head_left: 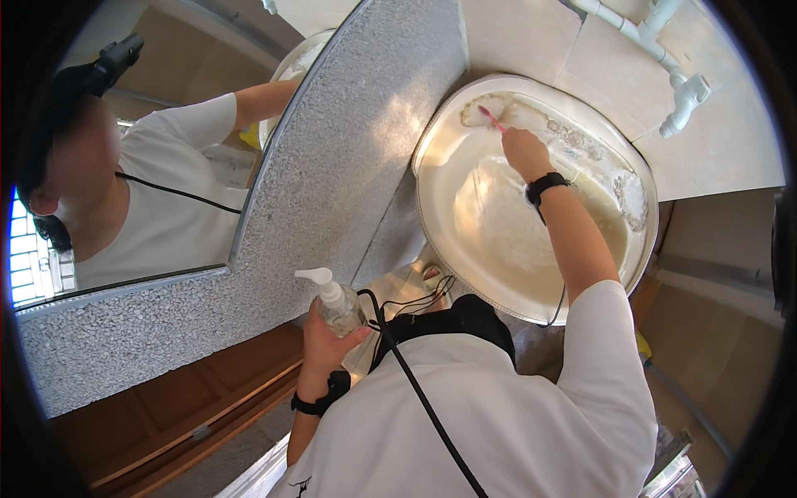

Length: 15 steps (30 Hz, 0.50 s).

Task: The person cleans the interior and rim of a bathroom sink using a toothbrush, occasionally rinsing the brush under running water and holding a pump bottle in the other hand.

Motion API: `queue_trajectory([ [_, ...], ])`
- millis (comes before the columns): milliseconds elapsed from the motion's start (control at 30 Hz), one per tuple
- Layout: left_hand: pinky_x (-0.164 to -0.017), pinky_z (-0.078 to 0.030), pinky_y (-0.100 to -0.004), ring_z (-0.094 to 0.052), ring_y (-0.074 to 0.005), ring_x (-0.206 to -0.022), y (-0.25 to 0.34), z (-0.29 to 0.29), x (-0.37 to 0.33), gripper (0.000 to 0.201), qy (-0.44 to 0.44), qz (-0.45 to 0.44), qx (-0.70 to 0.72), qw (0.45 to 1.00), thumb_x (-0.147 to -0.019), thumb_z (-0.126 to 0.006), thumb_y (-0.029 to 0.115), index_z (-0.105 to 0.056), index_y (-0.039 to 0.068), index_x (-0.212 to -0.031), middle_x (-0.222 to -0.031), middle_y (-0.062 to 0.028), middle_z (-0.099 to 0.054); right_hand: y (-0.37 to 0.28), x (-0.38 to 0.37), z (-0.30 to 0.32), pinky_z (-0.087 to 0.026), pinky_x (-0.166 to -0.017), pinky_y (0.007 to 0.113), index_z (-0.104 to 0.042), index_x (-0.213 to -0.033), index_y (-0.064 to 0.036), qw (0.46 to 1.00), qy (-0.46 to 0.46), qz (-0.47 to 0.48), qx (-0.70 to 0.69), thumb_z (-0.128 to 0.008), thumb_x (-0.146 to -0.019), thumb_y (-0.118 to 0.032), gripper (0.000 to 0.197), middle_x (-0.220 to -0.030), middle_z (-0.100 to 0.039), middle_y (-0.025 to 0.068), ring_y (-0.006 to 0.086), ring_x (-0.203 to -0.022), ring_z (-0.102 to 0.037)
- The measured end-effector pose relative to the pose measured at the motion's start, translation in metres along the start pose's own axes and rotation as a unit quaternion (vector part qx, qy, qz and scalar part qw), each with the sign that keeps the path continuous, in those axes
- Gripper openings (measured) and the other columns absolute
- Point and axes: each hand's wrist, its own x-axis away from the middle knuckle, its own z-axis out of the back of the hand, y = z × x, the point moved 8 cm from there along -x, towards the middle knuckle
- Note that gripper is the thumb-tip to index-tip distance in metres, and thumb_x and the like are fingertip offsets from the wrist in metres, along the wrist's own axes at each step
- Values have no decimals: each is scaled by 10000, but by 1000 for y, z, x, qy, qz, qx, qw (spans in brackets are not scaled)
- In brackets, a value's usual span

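My right hand (525, 153) reaches over the far left part of a large cream-white basin (444, 212). Its fingers are closed round a pink toothbrush (491, 116), whose head is near whitish, crusted patches along the basin's back ledge. Murky-looking water seems to lie in the bowl, with light reflecting off it. Low on the left, my left hand (325, 342) grips a clear pump bottle (342, 317) with a white pump top. The bottle is held upright beside my waist, apart from the basin.
A speckled grey stone-like wall (349, 141) runs left of the basin, with a mirror (178, 199) set in it. White pipes and a tap (687, 104) are on the tiled wall at right. A black cable (423, 398) hangs across my shirt; brown wooden panelling (191, 432) lies lower left.
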Motion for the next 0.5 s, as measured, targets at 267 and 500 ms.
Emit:
queue_trajectory([
  [267, -820, -451, -335, -556, -197, -927, -11, 2, 3, 668, 15, 24, 58, 998, -588, -804, 140, -455, -25, -1133, -1013, -119, -574, 26, 28, 1, -520, -636, 444, -587, -834, -8, 998, 29, -47, 4, -406, -893, -213, 280, -771, -634, 211, 366, -723, -633],
  [500, -824, -445, -330, -553, -200, -925, -10, -2, 4, 652, 0, 22, 31, 999, -593, -798, 129, -458, -12, -1132, -1010, -110, -569, 32, 38, 0, -505, -628, 470, -556, -847, -18, 992, 68, -81, -64, -361, -923, -275, 331, -754, -632, 203, 385, -699, -622],
])
